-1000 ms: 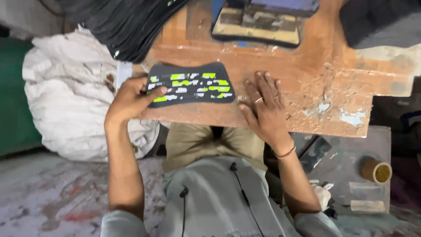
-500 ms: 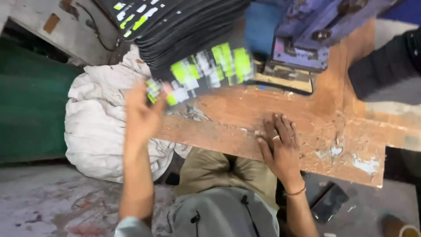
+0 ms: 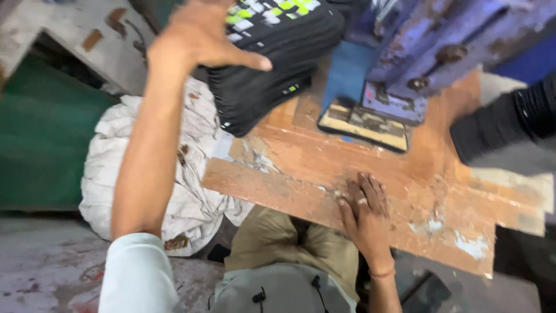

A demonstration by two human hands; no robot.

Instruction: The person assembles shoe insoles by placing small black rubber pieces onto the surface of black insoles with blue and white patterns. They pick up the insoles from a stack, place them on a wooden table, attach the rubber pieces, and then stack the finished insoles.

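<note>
My left hand (image 3: 197, 35) is raised at the top of the view, fingers spread and thumb out, against the edge of a tall stack of black sheets (image 3: 266, 87). A black piece with green and white patches (image 3: 272, 11) lies on top of that stack, right by my fingers. Whether the fingers still touch it is hard to tell. My right hand (image 3: 362, 211) lies flat, palm down, on the worn wooden table (image 3: 301, 168) near its front edge. It holds nothing and wears a ring and a wrist band.
A blue-purple press machine (image 3: 417, 52) stands at the back of the table over a dark plate (image 3: 365, 124). A stuffed white sack (image 3: 168, 174) sits left of the table by a green surface (image 3: 40, 145). Another person's dark sleeve (image 3: 509, 127) reaches in from the right.
My left hand lifted the green-patched black piece off the table and carried it up to the stack of black sheets. My right hand stayed flat on the wood.
</note>
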